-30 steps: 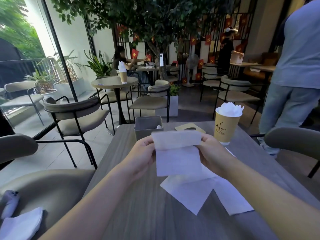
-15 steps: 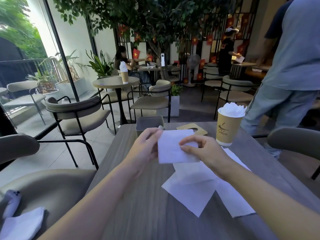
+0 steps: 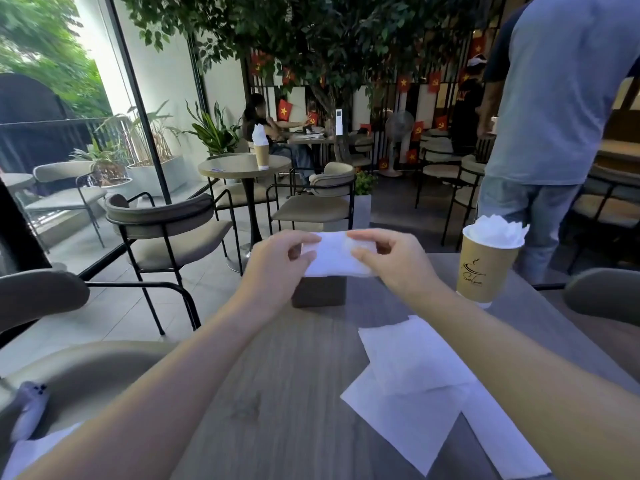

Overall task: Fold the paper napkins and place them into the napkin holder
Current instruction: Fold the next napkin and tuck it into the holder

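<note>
A folded white napkin (image 3: 334, 256) is held flat between both hands, right above the grey box-shaped napkin holder (image 3: 318, 292) at the far side of the table. My left hand (image 3: 278, 263) pinches its left end and my right hand (image 3: 391, 261) pinches its right end. The holder's opening is hidden behind the napkin and my hands. Several unfolded white napkins (image 3: 415, 368) lie overlapping on the wooden table (image 3: 277, 393) at the near right.
A tan paper cup (image 3: 486, 268) stuffed with white napkins stands at the right of the table. A person in a grey shirt (image 3: 554, 98) stands close behind it. Chairs flank the table left (image 3: 86, 368) and right (image 3: 602, 292).
The napkin has been folded smaller and both hands have carried it forward, from above the loose napkins to just over the holder. The person at the right has stepped closer.
</note>
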Demonstrator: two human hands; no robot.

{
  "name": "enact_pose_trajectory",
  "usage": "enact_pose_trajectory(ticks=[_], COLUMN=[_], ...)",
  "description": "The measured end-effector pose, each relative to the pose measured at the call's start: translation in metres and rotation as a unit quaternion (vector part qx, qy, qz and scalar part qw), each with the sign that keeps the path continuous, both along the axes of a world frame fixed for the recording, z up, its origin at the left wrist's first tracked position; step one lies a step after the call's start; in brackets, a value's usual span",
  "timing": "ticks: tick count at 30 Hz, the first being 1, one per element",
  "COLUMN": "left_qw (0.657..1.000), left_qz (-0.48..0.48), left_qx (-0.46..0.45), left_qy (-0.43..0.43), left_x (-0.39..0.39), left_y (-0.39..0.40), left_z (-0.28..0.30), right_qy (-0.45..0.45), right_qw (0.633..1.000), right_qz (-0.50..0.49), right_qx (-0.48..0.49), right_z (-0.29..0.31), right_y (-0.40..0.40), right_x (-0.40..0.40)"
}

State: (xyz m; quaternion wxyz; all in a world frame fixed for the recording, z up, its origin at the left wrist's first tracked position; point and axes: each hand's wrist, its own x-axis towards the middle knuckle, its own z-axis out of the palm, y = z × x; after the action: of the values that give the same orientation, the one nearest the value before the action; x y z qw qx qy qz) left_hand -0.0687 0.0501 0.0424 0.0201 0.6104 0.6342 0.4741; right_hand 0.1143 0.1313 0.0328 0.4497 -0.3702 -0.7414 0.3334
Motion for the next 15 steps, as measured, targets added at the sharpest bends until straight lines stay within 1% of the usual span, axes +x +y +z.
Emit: enact_pose_trajectory(ticks=[4,6,8,10,12,13,15], left_qw=[1.0,1.0,0.999,0.998,0.995,0.993,0.983], left_qz=[0.02,0.021,0.022,0.021,0.015,0.017,0.028], left_qx=[0.004,0.005,-0.008,-0.038,-0.09,-0.116,-0.151], left_qy=[0.009,-0.015,-0.039,-0.048,-0.038,-0.007,0.099], left_x=[-0.016,-0.024,-0.031,-0.036,-0.041,-0.042,-0.042], left_y=[0.02,0.028,0.037,0.046,0.055,0.059,0.063], left_z=[0.003,0.002,-0.001,-0.01,-0.023,-0.028,-0.037], right_qy=[0.012,0.037,0.034,-0.016,-0.109,-0.149,-0.201], right_qw=[1.0,0.998,0.998,0.999,0.994,0.989,0.979], right_qz=[0.014,0.024,0.014,0.0,-0.006,-0.005,-0.003], right_qx=[-0.024,-0.04,-0.045,-0.028,0.003,0.011,0.015], right_z=[0.005,0.005,0.0,-0.009,-0.021,-0.026,-0.029], right_y=[0.025,0.036,0.047,0.055,0.062,0.063,0.065], right_x=[-0.025,-0.035,-0.041,-0.045,-0.049,-0.05,-0.054])
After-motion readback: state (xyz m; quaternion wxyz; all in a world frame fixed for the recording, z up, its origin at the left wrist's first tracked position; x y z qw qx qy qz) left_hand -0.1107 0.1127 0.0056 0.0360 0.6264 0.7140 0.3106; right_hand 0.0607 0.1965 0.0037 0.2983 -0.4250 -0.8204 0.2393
